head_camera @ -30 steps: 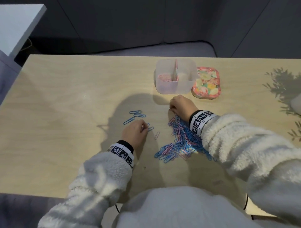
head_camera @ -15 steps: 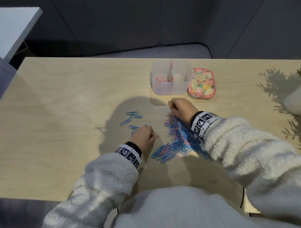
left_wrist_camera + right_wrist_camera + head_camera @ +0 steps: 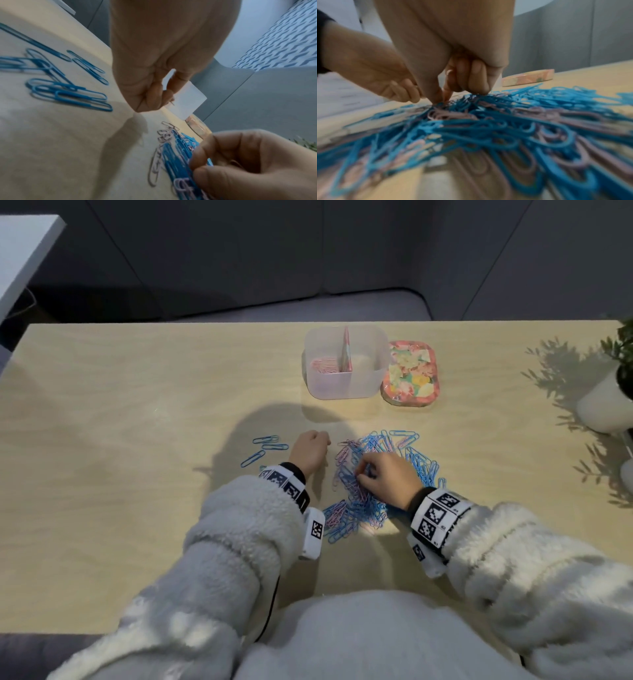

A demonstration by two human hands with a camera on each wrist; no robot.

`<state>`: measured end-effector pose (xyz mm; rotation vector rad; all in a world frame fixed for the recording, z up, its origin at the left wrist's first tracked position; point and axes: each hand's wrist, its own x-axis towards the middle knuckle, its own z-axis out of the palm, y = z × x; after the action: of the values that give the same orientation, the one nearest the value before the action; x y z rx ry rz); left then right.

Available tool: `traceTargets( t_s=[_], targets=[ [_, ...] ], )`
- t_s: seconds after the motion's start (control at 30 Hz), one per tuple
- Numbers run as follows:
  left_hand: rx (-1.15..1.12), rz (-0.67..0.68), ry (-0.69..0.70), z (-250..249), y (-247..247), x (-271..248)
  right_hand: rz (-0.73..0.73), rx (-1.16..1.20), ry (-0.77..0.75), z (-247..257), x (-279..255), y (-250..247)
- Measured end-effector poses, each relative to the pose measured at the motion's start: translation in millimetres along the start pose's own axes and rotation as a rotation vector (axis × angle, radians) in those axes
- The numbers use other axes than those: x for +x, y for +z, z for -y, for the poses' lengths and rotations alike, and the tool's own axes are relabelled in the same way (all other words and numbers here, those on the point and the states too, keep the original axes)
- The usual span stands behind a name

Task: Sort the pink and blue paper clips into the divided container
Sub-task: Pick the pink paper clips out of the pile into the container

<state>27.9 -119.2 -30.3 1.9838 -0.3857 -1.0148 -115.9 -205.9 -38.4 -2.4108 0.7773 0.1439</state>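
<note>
Since half a second ago the right hand (image 3: 387,479) has come back from the far edge of the heap toward the near table edge, and the left hand (image 3: 308,451) has moved a little farther from the person. Nearest to the person, the mixed heap of pink and blue paper clips (image 3: 373,484) lies around the middle of the table (image 3: 137,440), and the right hand is down in it with thumb and forefinger pinching among the clips, I think to draw out one pink clip from the tangle. Just beside the heap, the left hand is curled into a loose fist; a thin wire end shows at its fingers (image 3: 154,93), so it probably keeps clips collected there, but I cannot tell which colour. Beyond its knuckles some loose blue clips (image 3: 265,446) lie apart, probably put aside. Near the far table edge stands the divided container (image 3: 344,364), with pink clips in its left compartment; its flowered lid (image 3: 411,373) lies touching on its right.
</note>
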Motion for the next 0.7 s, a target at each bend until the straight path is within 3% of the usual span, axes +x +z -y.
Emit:
traceTargets(
  t_s=[0.23, 0.4, 0.53, 0.6, 0.7],
  targets=[
    [0.368, -0.003, 0.117, 3.9, 9.5, 1.8, -0.145, 0.033, 0.060, 12.4, 38.6, -28.5],
    [0.609, -0.042, 0.222, 3.9, 13.1, -2.5, -0.003, -0.159, -0.001, 23.8, 62.3, -25.2],
    [0.686, 0.023, 0.230, 1.4, 4.3, -4.6, 0.036, -0.202, -0.001, 23.4, 65.7, -21.5],
    [0.662, 0.048, 0.205, 3.3, -2.3, -5.9, 0.017, -0.080, 0.003, 20.6, 67.9, -27.7],
    [0.645, 0.058, 0.211, 4.6, -9.8, -9.1, 0.084, 0.389, 0.074, 22.4, 76.1, -48.4]
  ],
)
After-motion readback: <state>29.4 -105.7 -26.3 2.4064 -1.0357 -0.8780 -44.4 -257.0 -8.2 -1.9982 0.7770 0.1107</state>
